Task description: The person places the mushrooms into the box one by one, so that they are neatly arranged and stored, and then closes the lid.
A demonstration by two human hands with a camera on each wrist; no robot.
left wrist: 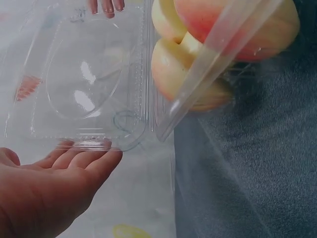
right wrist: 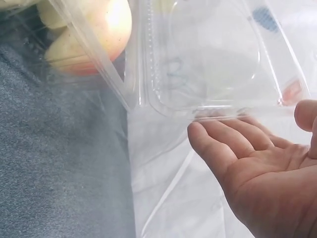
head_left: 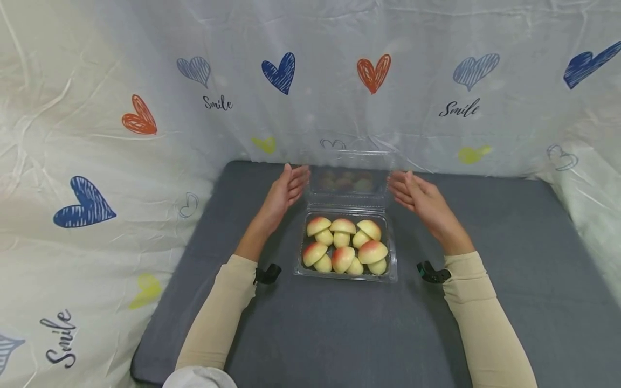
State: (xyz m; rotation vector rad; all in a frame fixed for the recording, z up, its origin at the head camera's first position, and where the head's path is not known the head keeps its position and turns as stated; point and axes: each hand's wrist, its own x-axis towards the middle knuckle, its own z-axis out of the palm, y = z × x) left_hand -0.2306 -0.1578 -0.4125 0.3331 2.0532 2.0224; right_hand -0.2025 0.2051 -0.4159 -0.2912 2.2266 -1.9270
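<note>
A clear plastic clamshell box (head_left: 394, 274) rests on the table, its hinged lid (head_left: 346, 202) raised at the back. Inside lie several yellow mushroom-shaped pieces (head_left: 343, 225) with reddish tops, arranged in two rows. At the lid's left side is my left hand (head_left: 281, 196), fingers extended; its fingertips (left wrist: 113, 154) reach the lid's edge in the left wrist view. My right hand (head_left: 422, 202) mirrors it on the other side, with straight fingers (right wrist: 218, 141) at the lid's right edge. Neither hand curls round the lid. Whether the fingertips press on the plastic cannot be told.
A dark grey cloth covers the table (head_left: 349, 334). Behind and to the left hangs a pale curtain (head_left: 320, 81) printed with hearts and lettering, close behind the raised lid. Black wrist cameras (head_left: 268, 274) are worn on both forearms.
</note>
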